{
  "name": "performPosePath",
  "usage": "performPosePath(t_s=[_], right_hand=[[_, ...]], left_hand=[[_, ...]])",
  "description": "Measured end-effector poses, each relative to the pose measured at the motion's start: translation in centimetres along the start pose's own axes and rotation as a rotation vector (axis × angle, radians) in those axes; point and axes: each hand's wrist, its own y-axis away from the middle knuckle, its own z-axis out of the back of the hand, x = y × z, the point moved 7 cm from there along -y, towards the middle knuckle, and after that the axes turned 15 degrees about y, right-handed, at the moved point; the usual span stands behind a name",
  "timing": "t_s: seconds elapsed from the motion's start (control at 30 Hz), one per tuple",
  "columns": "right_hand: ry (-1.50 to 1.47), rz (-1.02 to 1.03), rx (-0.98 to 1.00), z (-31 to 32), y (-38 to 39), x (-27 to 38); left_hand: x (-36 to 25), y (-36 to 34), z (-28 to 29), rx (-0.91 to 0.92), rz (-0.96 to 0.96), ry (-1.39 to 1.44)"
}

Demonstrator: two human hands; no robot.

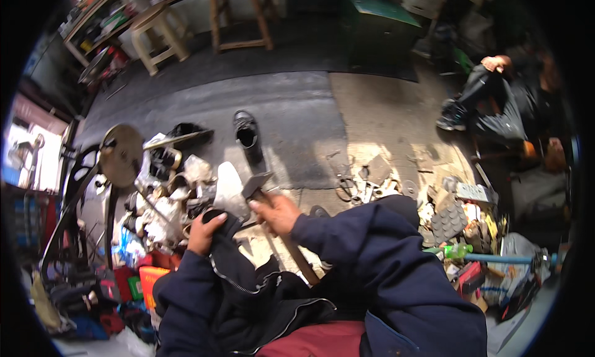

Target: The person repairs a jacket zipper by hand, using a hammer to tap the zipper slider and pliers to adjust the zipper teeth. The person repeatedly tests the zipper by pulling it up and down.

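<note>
My right hand [279, 213] is closed round the wooden handle of a hammer, near its dark metal head [256, 185]. The handle [302, 262] slants down toward my lap. My left hand [204, 233], fingers curled and thumb on top, grips a black piece [228, 225] beside the hammer; its exact kind I cannot tell. Below it, black cloth with a metal zipper [238, 282] lies over my lap, and where one ends and the other begins is unclear. A black shoe [245, 134] stands on the floor ahead, with a white, rounded, elongated thing [229, 186] nearer me.
Scissors [347, 188] and several hand tools lie on the floor at right, beside a heap of scraps [449, 224]. A metal stand with a round plate [121, 155] rises at left near cluttered shoes and bags. Another person's leg [477, 93] is at far right; stools [155, 38] stand behind.
</note>
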Motion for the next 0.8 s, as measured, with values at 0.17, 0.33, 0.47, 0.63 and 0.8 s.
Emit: performPosePath(t_s=[0.17, 0.33, 0.47, 0.63, 0.8], right_hand=[[-0.003, 0.001, 0.049, 0.5, 1.2, 1.0], [0.081, 0.071, 0.052, 0.5, 1.6, 1.8], [0.379, 0.196, 0.045, 0.2, 2.0, 2.4], [0.631, 0.455, -0.019, -0.6, 2.9, 3.9], [0.739, 0.581, -0.033, -1.2, 3.8, 5.0]], left_hand=[[0.6, -0.1, 0.2, -0.066, 0.0, 0.102], [0.4, 0.1, 0.0, -0.078, 0.002, 0.13], [0.3, -0.1, 0.0, -0.079, -0.015, 0.076], [0.1, -0.5, 0.0, -0.085, -0.098, -0.036], [-0.9, -0.3, -0.4, -0.137, -0.167, -0.213]])
